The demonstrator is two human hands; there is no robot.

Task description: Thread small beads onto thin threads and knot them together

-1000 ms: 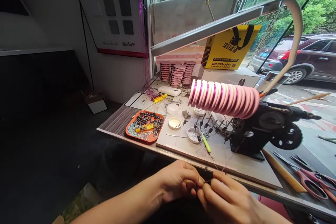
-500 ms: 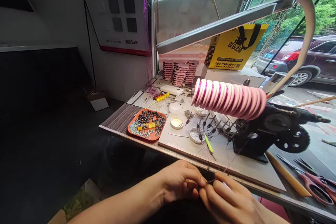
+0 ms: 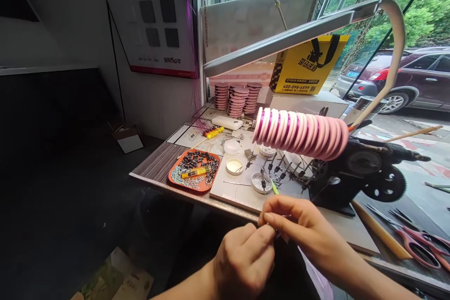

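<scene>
My left hand [image 3: 245, 258] is curled into a loose fist just below the table edge, thumb and forefinger pinched on something too small to make out. My right hand [image 3: 297, 227] sits right above and against it, fingers pinched on a thin line at the edge of the white work mat [image 3: 242, 192]. Faint thin line runs up from the hands toward the row of pink spools [image 3: 300, 132] mounted on a black winding machine [image 3: 355, 171]. A small round tin [image 3: 259, 182] and a green-handled tool [image 3: 274, 189] lie just beyond my right hand.
An orange tray [image 3: 194, 170] holds small black and silver parts and a yellow lighter. White round lids, stacked pink spools [image 3: 237, 98], a yellow bag [image 3: 309, 68] and a grey desk lamp arm [image 3: 281, 40] stand behind. Red scissors [image 3: 422, 243] lie at the right.
Both hands have risen and shifted; my right hand lifted up over the table edge, and my left hand turned so its back faces me.
</scene>
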